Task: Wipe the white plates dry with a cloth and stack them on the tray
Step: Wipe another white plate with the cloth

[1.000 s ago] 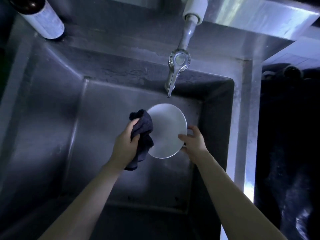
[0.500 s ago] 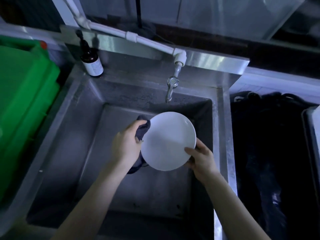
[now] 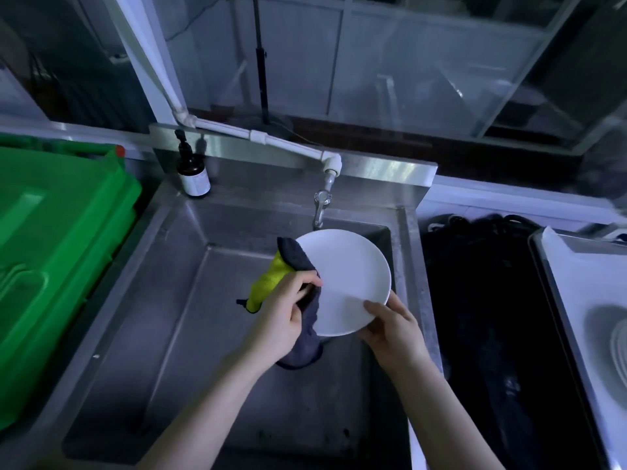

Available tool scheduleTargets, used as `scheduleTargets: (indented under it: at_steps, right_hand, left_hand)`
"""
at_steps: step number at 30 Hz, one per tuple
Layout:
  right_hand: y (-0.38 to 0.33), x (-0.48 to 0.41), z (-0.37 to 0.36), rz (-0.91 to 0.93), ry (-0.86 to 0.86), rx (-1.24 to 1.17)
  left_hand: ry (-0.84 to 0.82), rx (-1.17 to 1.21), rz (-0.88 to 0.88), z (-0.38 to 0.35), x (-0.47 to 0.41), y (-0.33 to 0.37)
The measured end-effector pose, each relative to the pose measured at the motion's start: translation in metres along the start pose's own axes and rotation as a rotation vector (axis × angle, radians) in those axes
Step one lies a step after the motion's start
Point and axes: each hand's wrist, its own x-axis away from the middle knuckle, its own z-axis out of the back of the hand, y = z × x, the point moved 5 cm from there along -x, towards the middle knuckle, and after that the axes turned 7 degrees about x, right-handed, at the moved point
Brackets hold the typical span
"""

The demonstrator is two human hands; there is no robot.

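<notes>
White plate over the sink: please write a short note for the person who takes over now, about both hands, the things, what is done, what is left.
Left hand grips the grey and yellow cloth against the left edge of the white plate.
Right hand holds the plate's near rim, tilted over the sink.
Tray lies to the right, with what look like plates on it.
Done: wiping under way. Left: finish drying, set this plate on the tray.

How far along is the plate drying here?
Done: some plates seem stacked on the tray at right. In hand: right hand holds a white plate over the sink, left hand holds the cloth against it. Left: finish wiping, stack it.
</notes>
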Motion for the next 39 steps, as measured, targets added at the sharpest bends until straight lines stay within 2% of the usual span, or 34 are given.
scheduleTargets:
  at_steps: [3, 7, 10, 13, 19, 22, 24, 27, 28, 31, 36, 39]
  right_hand:
    - [-0.004, 0.010, -0.007, 0.033, -0.022, 0.009]
    - [-0.007, 0.019, -0.010, 0.059, -0.026, 0.027]
    - [-0.008, 0.024, -0.012, 0.074, -0.044, 0.024]
    - [-0.012, 0.029, -0.016, 0.100, -0.068, 0.054]
    - [-0.022, 0.035, -0.029, 0.102, -0.094, 0.096]
    - [-0.024, 0.039, -0.033, 0.100, -0.111, 0.086]
    - [-0.025, 0.041, -0.034, 0.107, -0.116, 0.044]
    - [-0.025, 0.045, -0.036, 0.120, -0.120, 0.032]
    - [-0.026, 0.047, -0.037, 0.132, -0.133, 0.045]
    - [-0.029, 0.052, -0.039, 0.169, -0.160, 0.110]
    - [-0.044, 0.048, -0.027, 0.160, -0.073, 0.079]
    - [-0.046, 0.048, -0.026, 0.173, -0.062, 0.062]
  left_hand:
    - [0.155, -0.190, 0.013, 0.004, 0.002, 0.005]
    - [0.291, -0.698, 0.103, 0.015, 0.005, 0.012]
    - [0.161, -0.818, 0.183, 0.014, 0.005, 0.006]
    - [-0.026, -0.796, 0.116, 0.003, 0.006, -0.003]
    - [-0.258, -0.525, -0.126, -0.023, 0.024, 0.018]
    - [-0.324, -0.339, -0.171, -0.023, 0.022, 0.028]
    - [-0.240, -0.250, -0.170, -0.008, 0.012, 0.034]
    - [0.199, -0.326, -0.219, 0.019, 0.004, 0.046]
    - [0.249, -0.364, -0.159, 0.019, 0.003, 0.047]
    - [0.051, -0.589, 0.019, -0.004, 0.005, 0.036]
    - [-0.315, -0.626, -0.171, -0.010, 0.027, 0.031]
    - [-0.350, -0.526, -0.224, 0.002, 0.026, 0.032]
